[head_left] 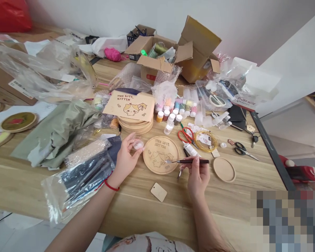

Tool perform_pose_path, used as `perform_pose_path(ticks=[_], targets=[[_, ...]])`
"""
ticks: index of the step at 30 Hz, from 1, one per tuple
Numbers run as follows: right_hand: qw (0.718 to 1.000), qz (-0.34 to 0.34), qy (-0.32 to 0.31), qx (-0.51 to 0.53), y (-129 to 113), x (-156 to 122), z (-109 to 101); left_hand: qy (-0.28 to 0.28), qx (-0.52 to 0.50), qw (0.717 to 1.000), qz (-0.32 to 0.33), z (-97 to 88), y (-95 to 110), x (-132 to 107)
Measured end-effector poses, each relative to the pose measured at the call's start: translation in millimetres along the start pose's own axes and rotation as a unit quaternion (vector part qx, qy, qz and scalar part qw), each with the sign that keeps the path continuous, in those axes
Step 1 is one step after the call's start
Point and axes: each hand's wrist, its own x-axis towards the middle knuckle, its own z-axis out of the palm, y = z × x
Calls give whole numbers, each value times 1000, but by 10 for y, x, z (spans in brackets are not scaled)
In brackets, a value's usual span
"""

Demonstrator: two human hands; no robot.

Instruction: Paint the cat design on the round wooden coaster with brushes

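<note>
My left hand [126, 155] is closed around a small open pot of white paint [138, 144], held just left of a round wooden disc [160, 154] engraved with a kitten and lettering. My right hand [198, 173] pinches a dark-handled paintbrush [191, 161] that lies level, its tip resting on the lower right part of the disc. A red cord circles my left wrist. A second, plain wooden disc [224, 169] lies to the right of my right hand, and a small wooden tag [159, 191] lies in front of the engraved disc.
Behind the disc are a stack of wooden rounds under a kitten card [131, 105], several small paint pots [173, 112], red scissors [186, 134], a coil of gold wire [206, 140] and black scissors [243, 149]. Plastic bags [78, 178] and green cloth [57, 131] lie left; open cardboard boxes [173, 56] stand behind.
</note>
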Motion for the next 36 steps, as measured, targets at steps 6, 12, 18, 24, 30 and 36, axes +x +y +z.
perform_pose_path(ticks=[6,12,18,24,30,36], targets=[[1000,-2,-6,4,-13,-2,9,3,-1,1000,-3,8,-8,23],[1000,7,-3,6,-24,5,17,33,9,999,-8,-2,-16,38],[1000,19,-8,-5,-26,-1,11,62,8,998,3,19,6,28],[1000,14,-6,7,-24,2,11,110,25,994,-3,-7,9,47],[999,28,-18,14,-44,6,40,151,100,983,-4,-86,7,73],[997,51,-43,41,-187,45,102,205,256,939,100,-205,480,-16]])
